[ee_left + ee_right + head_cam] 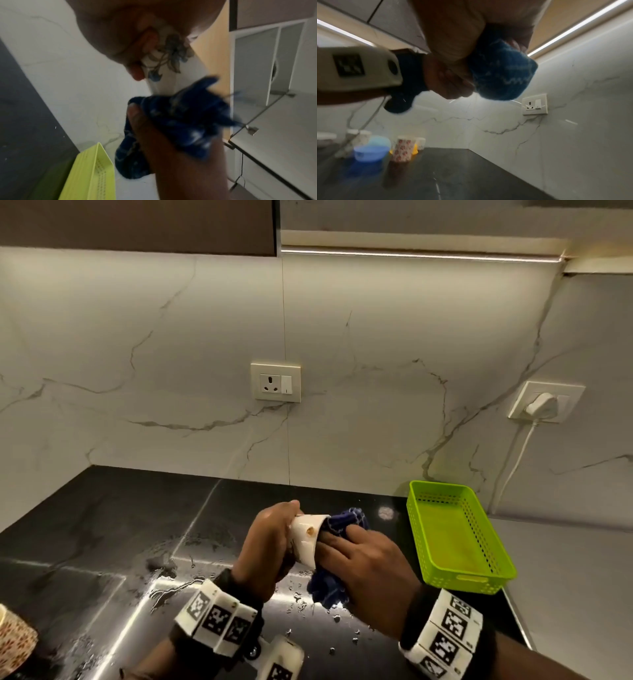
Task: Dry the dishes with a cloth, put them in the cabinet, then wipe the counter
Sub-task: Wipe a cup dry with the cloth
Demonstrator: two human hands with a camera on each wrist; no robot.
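Now, room: wet table (pixel 144 542) lies bare left; green basket (pixel 455 532) right.
Cup (pixel 306 537): white, flowered, gripped by left hand (pixel 270 546).
Cloth (pixel 337 559): blue, clutched by right hand (pixel 370 563).

White cup (pixel 305 539) with a blue floral print, dark blue cloth (pixel 346 520) with pale zigzag stitching showing in the right wrist view, and a lime-green basket (pixel 455 537) with perforated walls. The tabletop (pixel 113 518) is glossy black, the wall (pixel 171 354) white marble with grey veins. At the far left, a white cup with red flowers (pixel 403 150) beside a translucent blue tub (pixel 371 150).
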